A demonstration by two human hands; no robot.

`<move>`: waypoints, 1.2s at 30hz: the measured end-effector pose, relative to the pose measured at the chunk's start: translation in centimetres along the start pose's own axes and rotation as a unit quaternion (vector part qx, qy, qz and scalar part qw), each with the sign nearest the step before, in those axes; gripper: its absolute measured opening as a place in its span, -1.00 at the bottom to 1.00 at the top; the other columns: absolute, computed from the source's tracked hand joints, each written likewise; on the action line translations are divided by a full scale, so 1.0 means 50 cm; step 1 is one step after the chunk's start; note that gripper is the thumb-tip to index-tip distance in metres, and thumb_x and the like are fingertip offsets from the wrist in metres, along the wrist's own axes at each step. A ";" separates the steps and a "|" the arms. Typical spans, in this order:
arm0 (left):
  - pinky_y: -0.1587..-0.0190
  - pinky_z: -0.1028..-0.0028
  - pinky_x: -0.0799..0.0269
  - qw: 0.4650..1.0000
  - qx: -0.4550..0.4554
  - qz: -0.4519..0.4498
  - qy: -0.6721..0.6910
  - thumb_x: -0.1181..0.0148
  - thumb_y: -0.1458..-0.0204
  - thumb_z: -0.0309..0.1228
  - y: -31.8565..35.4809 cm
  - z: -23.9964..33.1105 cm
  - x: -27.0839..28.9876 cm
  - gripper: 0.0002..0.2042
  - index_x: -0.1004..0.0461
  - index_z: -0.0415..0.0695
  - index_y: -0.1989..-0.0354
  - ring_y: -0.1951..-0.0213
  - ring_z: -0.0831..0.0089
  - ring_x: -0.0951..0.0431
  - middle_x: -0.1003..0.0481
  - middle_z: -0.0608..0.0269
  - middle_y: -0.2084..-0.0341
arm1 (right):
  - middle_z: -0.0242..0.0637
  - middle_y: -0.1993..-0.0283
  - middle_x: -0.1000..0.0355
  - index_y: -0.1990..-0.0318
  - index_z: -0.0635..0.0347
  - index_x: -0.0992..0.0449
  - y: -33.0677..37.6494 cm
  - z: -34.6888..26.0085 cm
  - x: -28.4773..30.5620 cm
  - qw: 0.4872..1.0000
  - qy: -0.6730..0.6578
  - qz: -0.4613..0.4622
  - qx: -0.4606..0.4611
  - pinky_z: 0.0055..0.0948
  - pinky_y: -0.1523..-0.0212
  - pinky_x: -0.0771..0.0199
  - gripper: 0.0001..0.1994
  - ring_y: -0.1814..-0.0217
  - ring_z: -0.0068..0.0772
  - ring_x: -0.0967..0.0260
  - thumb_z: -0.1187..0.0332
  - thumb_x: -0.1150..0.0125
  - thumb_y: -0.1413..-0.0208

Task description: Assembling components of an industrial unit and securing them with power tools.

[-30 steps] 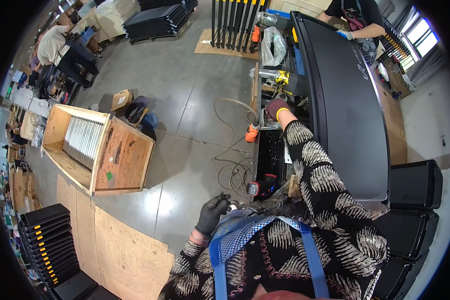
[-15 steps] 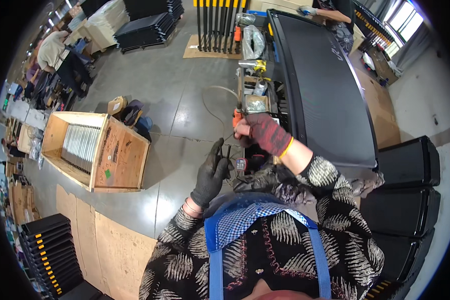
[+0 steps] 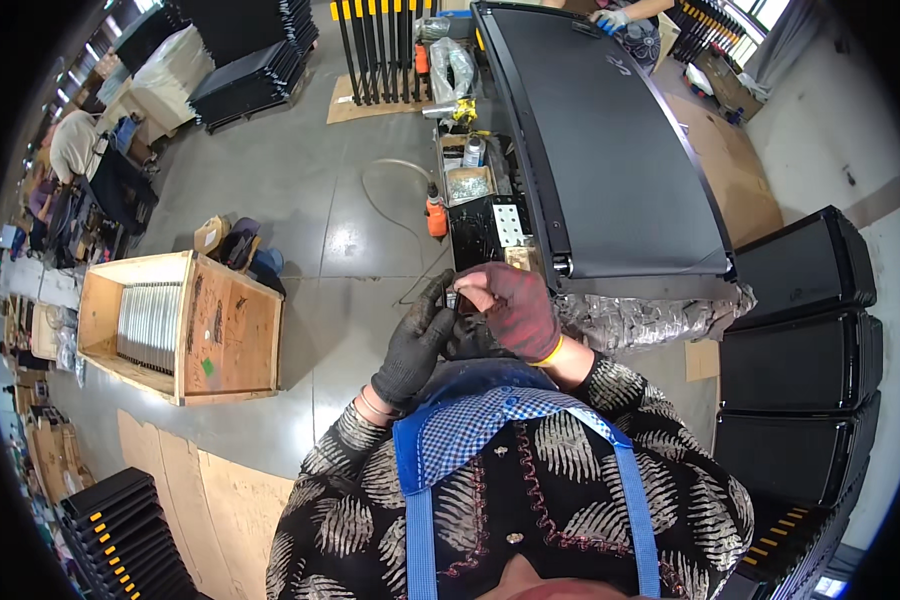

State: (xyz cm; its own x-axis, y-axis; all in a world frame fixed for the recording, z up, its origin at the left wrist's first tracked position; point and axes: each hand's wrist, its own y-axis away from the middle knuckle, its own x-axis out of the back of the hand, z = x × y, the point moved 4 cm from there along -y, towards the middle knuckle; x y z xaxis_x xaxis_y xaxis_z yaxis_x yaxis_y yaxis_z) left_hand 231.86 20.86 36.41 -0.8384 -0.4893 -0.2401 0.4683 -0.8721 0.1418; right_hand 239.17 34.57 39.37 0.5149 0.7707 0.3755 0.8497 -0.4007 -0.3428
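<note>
My left hand (image 3: 413, 345), in a black glove, is closed around small dark rod-like pieces, now mostly hidden by the fingers. Against its fingertips, my right hand (image 3: 518, 308) pinches with its bare thumb and forefinger; a red and black glove covers the rest. What the right fingers hold is too small to make out. Beyond both hands, an orange-handled power tool (image 3: 436, 216) with a thin hose rests at the edge of the parts bench. A tray of small metal hardware (image 3: 469, 184) lies near it, beside a white plate with holes (image 3: 508, 225).
A large black panel (image 3: 610, 150) lies to the right of the bench, with a co-worker's gloved hand (image 3: 610, 20) at its far end. A wooden crate (image 3: 232, 330) with metal strips stands at left. Black cases (image 3: 795, 355) are stacked at right.
My right hand has left the orange tool and come back to meet my left hand. The view has shifted, so the surroundings sit farther left.
</note>
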 end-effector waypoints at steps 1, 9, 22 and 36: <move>0.41 0.67 -0.28 1.000 -0.002 -0.001 0.000 0.05 -0.20 -0.39 0.002 0.001 -0.004 -0.46 0.03 -0.15 -0.34 0.46 0.67 -0.31 -0.39 0.36 0.40 | -0.36 0.41 -0.47 0.27 0.10 -0.56 0.005 -0.019 0.003 0.985 0.127 0.027 0.113 -0.46 0.36 -0.43 -0.88 0.39 -0.31 -0.44 0.40 -0.21 -0.01; 0.33 0.66 -0.31 0.999 -0.027 -0.038 0.019 0.07 -0.22 -0.33 0.017 0.025 -0.018 -0.46 0.04 -0.15 -0.34 0.38 0.67 -0.37 -0.41 0.34 0.32 | -0.24 0.36 -0.49 0.31 0.07 -0.52 0.011 -0.093 0.020 0.905 0.194 -0.064 0.373 -0.35 0.37 -0.47 -0.86 0.34 -0.11 -0.45 0.46 -0.22 0.10; 0.34 0.54 -0.27 0.972 -0.102 -0.030 -0.211 0.11 -0.22 -0.33 0.023 0.037 -0.014 -0.41 0.17 -0.17 -0.37 0.42 0.51 -0.31 -0.38 0.21 0.33 | -0.34 0.26 -0.46 0.18 0.34 -0.52 0.007 -0.023 -0.003 0.953 -0.267 -0.077 -0.120 -0.54 0.13 -0.34 -0.74 0.19 -0.51 -0.39 0.30 0.01 -0.25; 0.45 0.63 -0.18 0.993 -0.009 -0.081 0.086 0.08 -0.23 -0.30 0.015 0.033 -0.027 -0.38 0.21 -0.03 -0.39 0.53 0.64 -0.17 -0.27 0.40 0.50 | -0.27 0.26 -0.46 0.17 0.22 -0.55 0.018 -0.016 -0.021 0.990 -0.136 -0.031 0.005 -0.48 0.16 -0.40 -0.83 0.20 -0.42 -0.43 0.39 -0.10 -0.15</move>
State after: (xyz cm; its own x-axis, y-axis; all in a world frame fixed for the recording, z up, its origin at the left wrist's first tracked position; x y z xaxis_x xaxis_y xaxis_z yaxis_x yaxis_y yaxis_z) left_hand 232.86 20.88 38.44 -0.8439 -0.3355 -0.4186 0.3379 -0.9385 0.0709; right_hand 239.47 32.99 39.36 0.4104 0.8995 0.1501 0.8772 -0.3444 -0.3347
